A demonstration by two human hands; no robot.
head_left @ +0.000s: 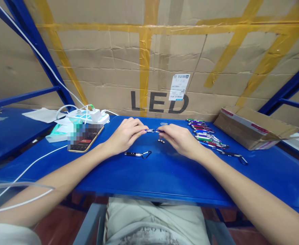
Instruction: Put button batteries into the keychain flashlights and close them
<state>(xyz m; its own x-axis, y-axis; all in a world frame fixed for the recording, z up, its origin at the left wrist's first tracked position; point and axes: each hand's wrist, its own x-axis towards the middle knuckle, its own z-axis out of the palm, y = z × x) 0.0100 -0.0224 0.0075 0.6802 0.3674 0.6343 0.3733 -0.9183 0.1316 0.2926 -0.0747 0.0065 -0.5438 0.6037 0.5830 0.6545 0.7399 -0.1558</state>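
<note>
My left hand point(126, 134) pinches one end of a small blue pen-shaped flashlight point(150, 130) between thumb and fingers. At its other end, the fingertips of my right hand point(178, 137) are closed on it; whether they hold a separate part, I cannot tell. Several small silver button cells point(161, 141) lie on the table just under the right fingertips. A silver carabiner clip point(164, 124) rests behind the flashlight. Nearer to me, a black flashlight point(133, 154) with a black carabiner lies to the right of my left wrist.
Several coloured flashlights point(202, 132) lie in a row right of my right hand, beside an open cardboard box point(253, 131). A phone point(86, 137), a power strip point(88, 116) and white cables are on the left. A large taped carton point(113, 68) stands behind the blue table point(149, 180).
</note>
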